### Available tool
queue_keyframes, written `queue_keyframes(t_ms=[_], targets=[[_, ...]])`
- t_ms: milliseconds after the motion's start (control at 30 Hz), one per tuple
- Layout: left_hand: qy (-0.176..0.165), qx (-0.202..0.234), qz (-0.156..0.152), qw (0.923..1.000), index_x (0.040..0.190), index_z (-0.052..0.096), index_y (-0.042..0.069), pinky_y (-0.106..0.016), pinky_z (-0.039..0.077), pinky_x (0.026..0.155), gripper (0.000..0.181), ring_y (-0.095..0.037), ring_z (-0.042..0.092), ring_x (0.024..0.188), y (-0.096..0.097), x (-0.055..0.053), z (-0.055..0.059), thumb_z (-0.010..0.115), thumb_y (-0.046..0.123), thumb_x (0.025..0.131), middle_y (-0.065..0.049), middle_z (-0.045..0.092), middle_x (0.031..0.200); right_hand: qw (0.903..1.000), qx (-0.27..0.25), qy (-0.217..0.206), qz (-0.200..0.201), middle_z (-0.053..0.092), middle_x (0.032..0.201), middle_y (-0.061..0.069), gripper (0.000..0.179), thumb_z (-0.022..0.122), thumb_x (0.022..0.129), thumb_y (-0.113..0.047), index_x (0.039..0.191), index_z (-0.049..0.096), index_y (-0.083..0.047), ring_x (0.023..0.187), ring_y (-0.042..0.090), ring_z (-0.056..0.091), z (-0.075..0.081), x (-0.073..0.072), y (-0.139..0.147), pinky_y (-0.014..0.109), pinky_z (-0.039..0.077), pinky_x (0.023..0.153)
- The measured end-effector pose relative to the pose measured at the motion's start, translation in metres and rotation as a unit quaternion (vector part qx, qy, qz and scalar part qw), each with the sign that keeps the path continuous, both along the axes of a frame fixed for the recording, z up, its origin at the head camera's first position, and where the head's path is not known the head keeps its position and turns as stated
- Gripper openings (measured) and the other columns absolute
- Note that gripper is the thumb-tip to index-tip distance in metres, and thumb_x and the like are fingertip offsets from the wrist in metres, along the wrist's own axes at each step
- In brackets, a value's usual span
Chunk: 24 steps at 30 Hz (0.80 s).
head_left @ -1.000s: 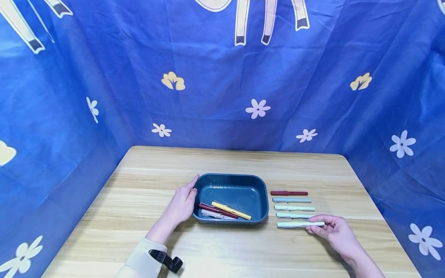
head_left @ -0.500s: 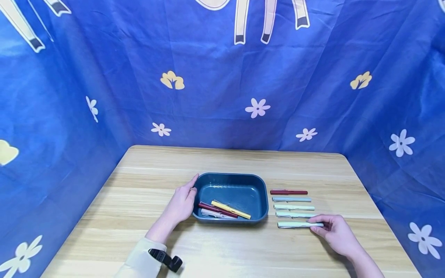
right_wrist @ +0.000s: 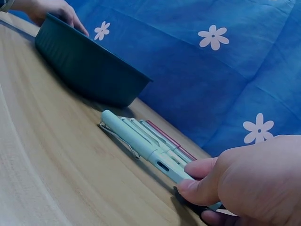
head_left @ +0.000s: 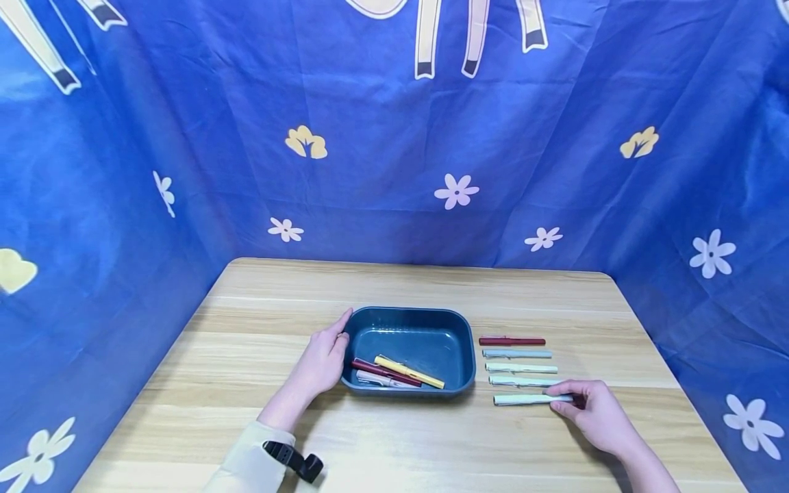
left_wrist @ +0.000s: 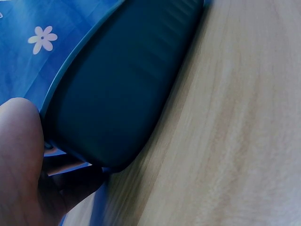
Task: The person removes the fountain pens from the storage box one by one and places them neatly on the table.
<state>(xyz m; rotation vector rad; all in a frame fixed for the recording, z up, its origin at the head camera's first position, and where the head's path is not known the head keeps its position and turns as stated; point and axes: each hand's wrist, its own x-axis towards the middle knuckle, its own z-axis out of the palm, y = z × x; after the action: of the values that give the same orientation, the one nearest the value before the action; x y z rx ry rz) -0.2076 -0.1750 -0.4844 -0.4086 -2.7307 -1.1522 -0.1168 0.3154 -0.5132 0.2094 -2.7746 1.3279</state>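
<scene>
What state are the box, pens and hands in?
Dark teal rectangular box, open, upright
Yellow pen, lying inside
Dark red pen, lying inside
Pale lilac pen, lying inside
Four neighbouring pens, lying parallel
Nearest pale green pen, capped, pinched
Left hand, gripping box
Right hand, pinching that pen

In front of you and to both sides hangs a blue cloth (head_left: pixel 370 171), creased in soft folds. You see white flowers (head_left: pixel 457 192) scattered across it, along with pale yellow leafy shapes (head_left: pixel 640 144). High up, your view cuts off printed animal legs (head_left: pixel 428 41) with dark hooves. Below, your desk (head_left: pixel 271 287) has light wood grain running crosswise and rounded far corners, its back edge meeting the cloth. Light leaves a whitish glare (head_left: pixel 394 445) on the part nearest you.
</scene>
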Motion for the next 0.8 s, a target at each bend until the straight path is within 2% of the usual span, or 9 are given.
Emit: queue_keyframes(t_ms=[167,567,800], targets=[[-0.002,0.0,0.001,1.0,0.152,0.037,0.013,-0.048,0.035,0.11,0.049,-0.032,0.047,0.13,0.0003,0.0003,-0.0006,0.041,0.014,0.103,-0.018,0.047,0.143,0.9998,0.016,0.011,-0.001,0.072,0.093,-0.006,0.022,0.079,0.077,0.0,0.091,0.077,-0.017,0.073,0.006,0.059,-0.0042,-0.0006,0.0011,0.024,0.05,0.061],[0.002,0.005,-0.002,1.0,0.151,0.038,0.012,-0.048,0.036,0.11,0.049,-0.032,0.047,0.13,0.0011,0.0005,-0.0009,0.041,0.013,0.103,-0.016,0.045,0.144,0.9976,0.046,0.052,0.0,0.071,0.095,-0.009,0.025,0.081,0.075,0.0,0.091,0.078,-0.018,0.089,0.005,0.063,-0.0052,0.0025,0.0009,0.021,0.05,0.07],[0.002,0.004,-0.001,1.0,0.151,0.038,0.011,-0.047,0.036,0.11,0.049,-0.03,0.046,0.13,0.0008,0.0006,-0.0013,0.041,0.012,0.103,-0.017,0.046,0.144,0.998,0.027,0.057,0.004,0.071,0.098,-0.006,0.024,0.082,0.075,-0.003,0.095,0.077,-0.017,0.081,0.01,0.063,-0.0026,0.0038,0.0037,0.021,0.05,0.064]])
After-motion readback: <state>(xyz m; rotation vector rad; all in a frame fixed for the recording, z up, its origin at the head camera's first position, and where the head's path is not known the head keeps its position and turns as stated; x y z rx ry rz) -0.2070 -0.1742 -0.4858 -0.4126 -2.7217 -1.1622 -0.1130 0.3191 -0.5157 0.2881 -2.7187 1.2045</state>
